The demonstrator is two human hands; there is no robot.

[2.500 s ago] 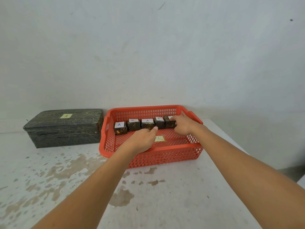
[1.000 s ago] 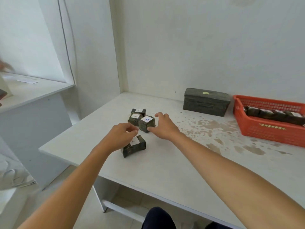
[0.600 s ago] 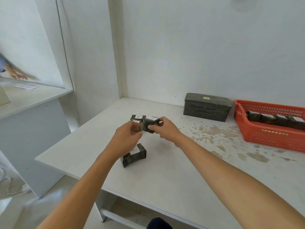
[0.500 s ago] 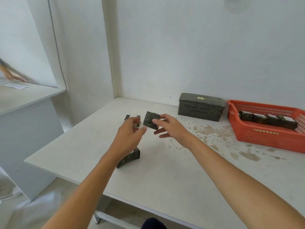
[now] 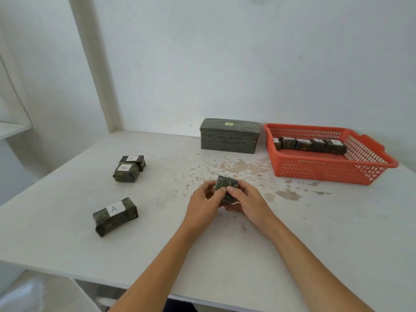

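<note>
A small dark wrapped block [image 5: 225, 185] is held above the white table between both hands. My left hand [image 5: 203, 202] grips its left side and my right hand [image 5: 248, 202] grips its right side, fingers curled round it. Three more dark blocks with white "A" labels lie on the table to the left: one near the front [image 5: 115, 216], and two [image 5: 126, 172] [image 5: 132, 159] touching each other farther back. An orange basket [image 5: 333, 171] at the right holds a row of several labelled blocks [image 5: 309, 144] along its far wall.
A larger dark box [image 5: 229, 136] with a small yellow sticker stands against the back wall, left of the basket. The white table [image 5: 292, 244] has brown stains in the middle. Its front edge runs below my forearms. A side wall and shelf [image 5: 11, 129] are at the left.
The view swung from the basket to the loose blocks at the left. My hands picked one block from that group and brought it toward the table's middle, where both hands now hold it.
</note>
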